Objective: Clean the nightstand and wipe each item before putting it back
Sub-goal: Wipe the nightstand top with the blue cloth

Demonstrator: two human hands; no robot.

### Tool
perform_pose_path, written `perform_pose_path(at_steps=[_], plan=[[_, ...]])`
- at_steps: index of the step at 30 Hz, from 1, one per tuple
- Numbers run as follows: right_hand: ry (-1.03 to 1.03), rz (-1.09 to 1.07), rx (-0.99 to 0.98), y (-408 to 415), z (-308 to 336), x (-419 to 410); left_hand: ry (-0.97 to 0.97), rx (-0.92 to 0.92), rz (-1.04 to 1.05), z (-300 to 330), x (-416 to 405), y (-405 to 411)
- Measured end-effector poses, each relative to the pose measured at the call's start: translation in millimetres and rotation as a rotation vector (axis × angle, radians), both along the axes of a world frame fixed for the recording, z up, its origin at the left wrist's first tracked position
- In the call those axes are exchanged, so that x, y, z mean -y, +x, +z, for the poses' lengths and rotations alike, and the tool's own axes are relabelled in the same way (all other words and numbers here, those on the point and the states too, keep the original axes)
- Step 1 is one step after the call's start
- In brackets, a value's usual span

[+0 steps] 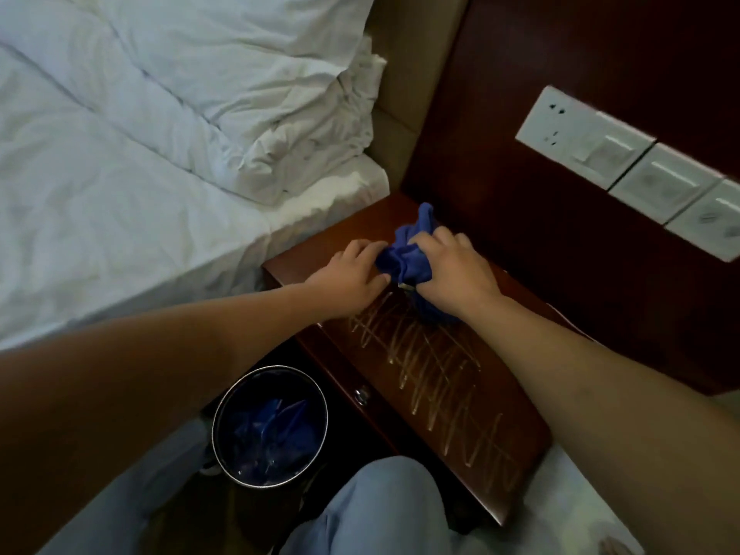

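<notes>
Nightstand (440, 394) of dark red-brown wood is the landmark here, its top crossed by pale zigzag scratch-like lines on the half nearer the person; a blue cloth (408, 254) sits bunched on the far half of that top, and both hands meet on it. The right hand (452, 274) is closed around the bunched cloth, pressing it down onto the wood, with a small metallic object just visible under the cloth, too hidden to identify; the left hand (352, 278) lies on the nightstand's top at the cloth's left edge, its fingertips pinching a fold of the fabric; the two hands are close together, nearly touching. Left of the nightstand stands a bed (140, 194) with rumpled white bedding; on the floor at the nightstand's front left sits a round dark bin (224, 446) with blue material inside; on the dark panel behind the nightstand runs a row of white wall switches (624, 162).
</notes>
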State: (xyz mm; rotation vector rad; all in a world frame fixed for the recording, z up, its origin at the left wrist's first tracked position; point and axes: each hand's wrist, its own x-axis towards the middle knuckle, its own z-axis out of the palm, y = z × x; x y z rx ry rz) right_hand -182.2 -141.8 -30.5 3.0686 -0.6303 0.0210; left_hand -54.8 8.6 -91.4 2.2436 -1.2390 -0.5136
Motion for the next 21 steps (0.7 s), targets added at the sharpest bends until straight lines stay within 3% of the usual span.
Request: perform_pose_path(at_steps=[3,7,9,12,15,21], plan=[[0.102,-0.026,0.051,38.5,-32.4,18.8,-0.041,0.001,0.061,-15.5,20.7,25.5],[0.458,-0.151,0.188,53.1,-66.5,35.5,-0.059,0.007,0.076,-33.5,34.8,40.8],[0.415,-0.193,0.207,48.0,-73.4,41.7,-0.110,0.018,0.078,-33.7,37.1,41.1],[0.268,-0.224,-0.002,34.2,-74.1,45.0,-0.124,0.054,0.007,-26.2,43.6,40.7],[0.390,-0.241,-0.142,22.8,-74.0,39.0,0.064,0.161,-0.075,-22.9,54.7,35.1],[0.335,-0.168,-0.227,13.5,-82.2,20.3,0.340,0.313,-0.138,-31.1,57.0,21.3]])
